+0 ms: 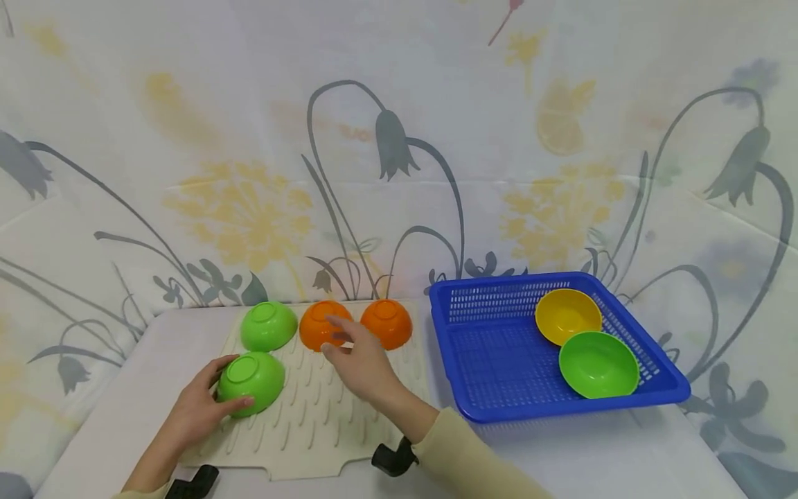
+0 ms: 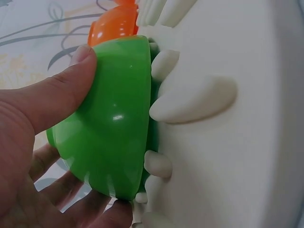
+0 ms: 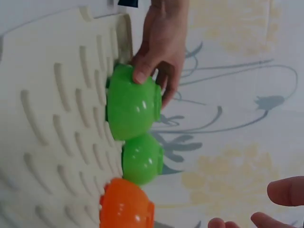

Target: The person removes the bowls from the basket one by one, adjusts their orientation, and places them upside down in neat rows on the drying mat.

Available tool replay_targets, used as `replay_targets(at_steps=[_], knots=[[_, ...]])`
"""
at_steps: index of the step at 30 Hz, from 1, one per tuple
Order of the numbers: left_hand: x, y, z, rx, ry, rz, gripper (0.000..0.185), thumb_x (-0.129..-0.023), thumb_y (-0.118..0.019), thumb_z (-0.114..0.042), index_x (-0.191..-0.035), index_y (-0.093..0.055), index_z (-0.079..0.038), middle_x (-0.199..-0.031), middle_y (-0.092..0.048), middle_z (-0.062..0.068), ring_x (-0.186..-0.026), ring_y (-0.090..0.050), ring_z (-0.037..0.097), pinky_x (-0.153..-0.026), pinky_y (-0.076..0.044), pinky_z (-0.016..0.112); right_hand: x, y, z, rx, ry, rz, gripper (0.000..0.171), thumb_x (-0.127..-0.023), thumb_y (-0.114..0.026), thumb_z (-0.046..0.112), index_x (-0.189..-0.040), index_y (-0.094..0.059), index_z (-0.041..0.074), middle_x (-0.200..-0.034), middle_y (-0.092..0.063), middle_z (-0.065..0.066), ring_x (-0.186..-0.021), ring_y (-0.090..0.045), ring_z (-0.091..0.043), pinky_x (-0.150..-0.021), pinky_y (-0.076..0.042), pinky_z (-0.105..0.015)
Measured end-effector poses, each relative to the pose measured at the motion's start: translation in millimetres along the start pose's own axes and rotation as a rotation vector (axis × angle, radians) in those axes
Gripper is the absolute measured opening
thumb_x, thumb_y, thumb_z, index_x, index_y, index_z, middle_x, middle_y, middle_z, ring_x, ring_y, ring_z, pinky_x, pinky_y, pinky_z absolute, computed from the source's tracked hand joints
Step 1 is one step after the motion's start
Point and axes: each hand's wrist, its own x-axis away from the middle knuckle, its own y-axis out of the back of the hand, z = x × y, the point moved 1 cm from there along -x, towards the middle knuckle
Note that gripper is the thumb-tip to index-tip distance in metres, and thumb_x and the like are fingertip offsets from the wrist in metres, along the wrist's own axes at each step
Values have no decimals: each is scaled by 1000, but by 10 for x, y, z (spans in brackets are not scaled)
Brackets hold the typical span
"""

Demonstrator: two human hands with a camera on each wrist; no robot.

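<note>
My left hand (image 1: 201, 402) holds an upside-down green bowl (image 1: 258, 384) by its side, thumb and fingers spread round it. In the left wrist view, the bowl's rim (image 2: 145, 118) sits against the raised prongs of a cream drying mat (image 1: 305, 450). My right hand (image 1: 361, 360) is in front of the left orange bowl (image 1: 318, 326), thumb and fingers apart with nothing between them, overlapping it in the head view. Another orange bowl (image 1: 388, 324) and a second green bowl (image 1: 268, 326) lie upside down along the mat's back edge.
To the right stands a blue plastic basket (image 1: 486, 414) with perforated walls. In its right part lie a yellow bowl (image 1: 564, 315) and a green bowl (image 1: 598, 367), both tilted with their insides showing. A flower-printed cloth (image 1: 399, 208) hangs behind the white table (image 1: 530, 457).
</note>
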Motion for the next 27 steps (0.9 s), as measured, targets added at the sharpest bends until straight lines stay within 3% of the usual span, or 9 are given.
replay_targets(at_steps=[6,13,21,27], knots=[[-6,-2,13,-9,9,6,93,-77,-87,-31,-146,-35,2,-142,-40,37,-131,-37,54,-104,-35,65,-52,526,186,-11,10,-84,46,-98,-63,13,-143,-55,16,-143,-54,-5,-126,-55,-24,-99,-50,-41],[0,-5,18,22,19,4,92,-77,-87,-28,-146,-35,2,-143,-40,36,-133,-35,53,-106,-34,65,-66,1296,268,85,55,-214,37,-100,-60,15,-138,-59,13,-136,-60,-7,-124,-55,-24,-103,-46,-45],[-11,-27,3,35,41,15,93,-77,-87,-29,-147,-34,1,-145,-38,35,-135,-33,53,-106,-33,64,137,2322,-37,316,41,-312,34,-103,-56,20,-130,-62,1,-126,-64,-19,-118,-56,-34,-98,-44,-45],[-6,-27,1,21,31,7,92,-77,-87,-29,-147,-36,2,-144,-40,36,-134,-35,53,-107,-33,64,372,2968,-277,491,-38,-331,39,-104,-54,28,-131,-61,1,-126,-62,-23,-115,-56,-37,-84,-45,-25]])
